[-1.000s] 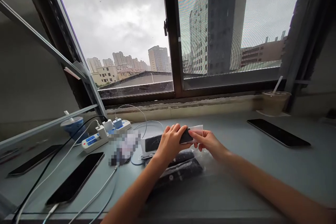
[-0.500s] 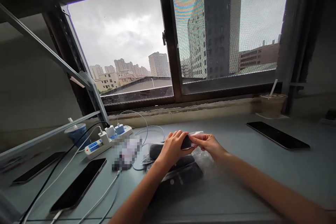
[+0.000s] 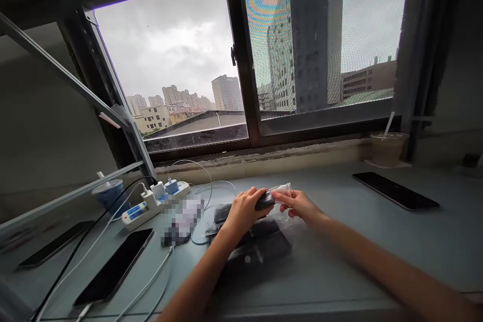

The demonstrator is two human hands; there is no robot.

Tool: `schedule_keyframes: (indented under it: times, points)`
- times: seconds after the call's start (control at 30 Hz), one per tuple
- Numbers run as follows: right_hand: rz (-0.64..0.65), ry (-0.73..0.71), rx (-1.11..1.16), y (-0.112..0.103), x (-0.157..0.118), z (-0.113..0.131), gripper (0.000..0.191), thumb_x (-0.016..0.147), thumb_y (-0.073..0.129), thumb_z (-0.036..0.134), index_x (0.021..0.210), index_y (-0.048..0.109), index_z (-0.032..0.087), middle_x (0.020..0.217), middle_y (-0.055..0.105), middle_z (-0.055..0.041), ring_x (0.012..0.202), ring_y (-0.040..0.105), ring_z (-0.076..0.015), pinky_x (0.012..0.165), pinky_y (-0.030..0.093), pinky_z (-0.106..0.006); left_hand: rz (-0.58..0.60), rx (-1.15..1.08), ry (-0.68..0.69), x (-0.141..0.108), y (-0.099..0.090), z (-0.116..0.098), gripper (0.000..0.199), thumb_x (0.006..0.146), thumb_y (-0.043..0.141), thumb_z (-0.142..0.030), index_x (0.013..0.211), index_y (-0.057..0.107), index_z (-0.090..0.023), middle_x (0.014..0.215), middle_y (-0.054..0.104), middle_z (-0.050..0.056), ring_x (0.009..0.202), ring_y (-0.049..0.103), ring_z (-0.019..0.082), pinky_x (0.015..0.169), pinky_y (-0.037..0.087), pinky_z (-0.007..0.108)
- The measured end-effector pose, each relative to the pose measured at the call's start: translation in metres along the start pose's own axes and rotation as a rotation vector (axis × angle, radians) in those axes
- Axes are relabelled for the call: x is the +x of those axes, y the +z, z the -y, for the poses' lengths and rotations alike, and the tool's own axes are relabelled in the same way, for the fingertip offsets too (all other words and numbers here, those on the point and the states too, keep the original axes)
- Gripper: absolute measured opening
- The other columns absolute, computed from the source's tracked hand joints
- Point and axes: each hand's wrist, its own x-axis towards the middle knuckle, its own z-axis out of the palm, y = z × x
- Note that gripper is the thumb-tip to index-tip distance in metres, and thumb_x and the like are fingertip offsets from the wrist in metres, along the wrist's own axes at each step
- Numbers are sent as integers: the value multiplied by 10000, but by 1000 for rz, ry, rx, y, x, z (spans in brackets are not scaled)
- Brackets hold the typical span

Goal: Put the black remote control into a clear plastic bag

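Observation:
My left hand [image 3: 243, 212] is wrapped over a small dark item [image 3: 265, 201], its exact kind not clear, above the middle of the table. The thumb and fingers of my right hand [image 3: 305, 208] are closed on a clear plastic bag [image 3: 283, 189] at the right end of that item. Beneath both hands lies a pile of black items [image 3: 268, 246], some in clear plastic wrapping. Another dark wrapped piece [image 3: 222, 213] shows just left of my left hand, partly hidden by it.
On the left, a white power strip [image 3: 134, 216] holds several plugs, with cables trailing forward. Phones lie at left [image 3: 116, 264] and right [image 3: 394, 190]. One drink cup [image 3: 388, 148] stands by the window, another [image 3: 112, 195] behind the strip. A metal shelf frame [image 3: 94, 93] rises at left.
My right hand has shifted slightly, and the clear bag now stands up more above its fingers. My left hand keeps its hold on the dark item. The view has moved a little.

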Motion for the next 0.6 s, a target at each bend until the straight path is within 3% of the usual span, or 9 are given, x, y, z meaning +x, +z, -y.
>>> schedule_keyframes:
  times: [0.13, 0.37, 0.47, 0.6]
  points:
    - [-16, -73, 7, -2, 6, -7, 360, 536, 731, 459, 711, 691, 147, 597, 562, -3, 510, 455, -72, 428, 271, -201, 1, -16, 1, 0, 1, 0, 409, 759, 580, -432, 1119, 542, -241, 930, 616, 18, 826, 586, 187, 731, 430, 289]
    - [136, -65, -28, -2, 8, -11, 385, 604, 680, 508, 801, 704, 178, 711, 597, -16, 563, 479, -76, 443, 282, -192, -56, 51, 42, 0, 4, -2, 409, 744, 605, -429, 1101, 549, -240, 919, 614, 17, 810, 578, 195, 741, 428, 311]
    - [127, -71, -32, -2, 8, -13, 363, 592, 696, 485, 779, 711, 175, 651, 581, -13, 589, 476, -89, 469, 291, -197, -53, 60, 64, 0, 5, -1, 435, 725, 628, -428, 1104, 545, -232, 929, 614, 19, 823, 579, 197, 766, 427, 323]
    - [95, -100, -12, -2, 6, -14, 376, 584, 697, 481, 833, 713, 199, 736, 614, -18, 634, 480, -99, 504, 303, -206, -47, 85, 82, -1, 5, -1, 441, 736, 616, -433, 1123, 539, -234, 944, 614, 22, 844, 573, 207, 784, 428, 340]
